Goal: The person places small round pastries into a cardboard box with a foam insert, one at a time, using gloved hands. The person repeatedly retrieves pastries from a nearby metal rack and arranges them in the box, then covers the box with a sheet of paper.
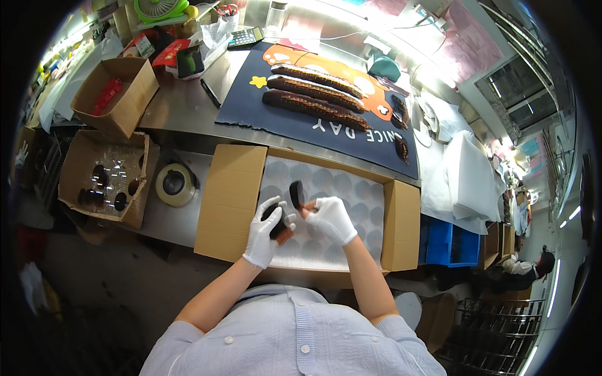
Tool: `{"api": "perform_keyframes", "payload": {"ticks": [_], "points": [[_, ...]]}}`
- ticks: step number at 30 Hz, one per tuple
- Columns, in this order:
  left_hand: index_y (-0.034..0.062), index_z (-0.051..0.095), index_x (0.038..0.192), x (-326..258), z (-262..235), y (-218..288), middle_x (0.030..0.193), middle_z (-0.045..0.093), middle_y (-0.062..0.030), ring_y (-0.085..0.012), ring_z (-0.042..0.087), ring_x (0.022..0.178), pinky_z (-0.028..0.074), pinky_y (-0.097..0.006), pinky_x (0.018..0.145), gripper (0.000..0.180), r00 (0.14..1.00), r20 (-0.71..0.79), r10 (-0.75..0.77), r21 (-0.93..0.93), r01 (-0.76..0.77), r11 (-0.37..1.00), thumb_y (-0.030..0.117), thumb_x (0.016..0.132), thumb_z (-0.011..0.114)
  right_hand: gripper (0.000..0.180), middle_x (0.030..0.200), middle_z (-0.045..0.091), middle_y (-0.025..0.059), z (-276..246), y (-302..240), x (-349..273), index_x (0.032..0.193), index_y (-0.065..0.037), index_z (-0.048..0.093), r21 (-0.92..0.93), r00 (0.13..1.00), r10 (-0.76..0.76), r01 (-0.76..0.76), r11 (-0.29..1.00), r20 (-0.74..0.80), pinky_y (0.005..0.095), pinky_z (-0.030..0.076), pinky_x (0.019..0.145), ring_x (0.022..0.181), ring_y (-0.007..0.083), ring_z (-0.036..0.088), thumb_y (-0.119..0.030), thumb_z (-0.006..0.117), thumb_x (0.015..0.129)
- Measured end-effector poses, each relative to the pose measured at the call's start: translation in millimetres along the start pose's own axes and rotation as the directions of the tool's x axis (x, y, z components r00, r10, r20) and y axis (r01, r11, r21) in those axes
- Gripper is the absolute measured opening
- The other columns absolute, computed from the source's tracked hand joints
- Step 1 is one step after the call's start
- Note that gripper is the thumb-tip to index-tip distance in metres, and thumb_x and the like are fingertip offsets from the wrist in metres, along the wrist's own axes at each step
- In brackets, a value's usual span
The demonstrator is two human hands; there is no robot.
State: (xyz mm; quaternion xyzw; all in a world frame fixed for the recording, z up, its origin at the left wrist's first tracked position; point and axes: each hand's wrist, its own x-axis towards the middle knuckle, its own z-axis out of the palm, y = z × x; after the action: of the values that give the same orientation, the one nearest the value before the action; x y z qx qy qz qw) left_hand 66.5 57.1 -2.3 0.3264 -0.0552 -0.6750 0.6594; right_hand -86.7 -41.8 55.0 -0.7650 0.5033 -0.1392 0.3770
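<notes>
Both my hands wear white gloves and are over an open cardboard box [229, 199] lined with white sheet, under which rows of grey round shapes show. My left hand [261, 233] is closed around a short stack of dark, brown-edged lenses [276, 224]. Between its fingertips, my right hand [332, 219] grips a dark, thin, rounded lens [296, 194], held on edge above the sheet. Its fingers partly hide a brownish edge. Beyond the box, three long rows of dark brown lenses [316, 108] lie side by side on a dark blue printed mat [248, 119].
Left of the box are a roll of clear tape [176, 184] and a carton of loose dark lenses [141, 213]. Another carton [122, 116] holds something red. A black pen [211, 93] and calculator [246, 37] lie on the metal bench. Blue bins [450, 243] stand at right.
</notes>
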Motion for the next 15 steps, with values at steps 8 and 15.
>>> {"api": "perform_keyframes", "payload": {"ticks": [8, 15], "points": [[0.0088, 0.047, 0.134, -26.0, -2.8, 5.7, 0.127, 0.055, -0.0103, -0.0294, 0.063, 0.108, 0.059, -0.041, 0.079, 0.035, 0.99, -0.023, -0.142, 0.009, 0.143, 0.99, 0.016, 0.1, 0.055, 0.032, 0.075, 0.07, 0.0174, 25.5, 31.4, 89.4, 0.075, -0.007, 0.075, -0.538, 0.991, -0.122, 0.07, 0.84, -0.062, 0.0418, 0.056, 0.071, 0.074, 0.0353, 0.07, -0.036, 0.064, 0.084], [0.0126, 0.042, 0.141, -12.6, -1.9, 3.8, 0.136, 0.049, -0.0118, -0.0315, 0.061, 0.114, 0.058, -0.043, 0.084, 0.042, 0.995, -0.014, -0.102, 0.068, 0.103, 0.992, 0.011, 0.1, 0.053, 0.03, 0.08, 0.071, 0.0188, -64.8, 101.8, 55.2, 0.079, -0.01, 0.077, -0.675, 0.963, 0.202, -0.27, 0.686, -0.18, 0.0435, 0.056, 0.077, 0.081, 0.0366, 0.07, -0.039, 0.069, 0.081]]}}
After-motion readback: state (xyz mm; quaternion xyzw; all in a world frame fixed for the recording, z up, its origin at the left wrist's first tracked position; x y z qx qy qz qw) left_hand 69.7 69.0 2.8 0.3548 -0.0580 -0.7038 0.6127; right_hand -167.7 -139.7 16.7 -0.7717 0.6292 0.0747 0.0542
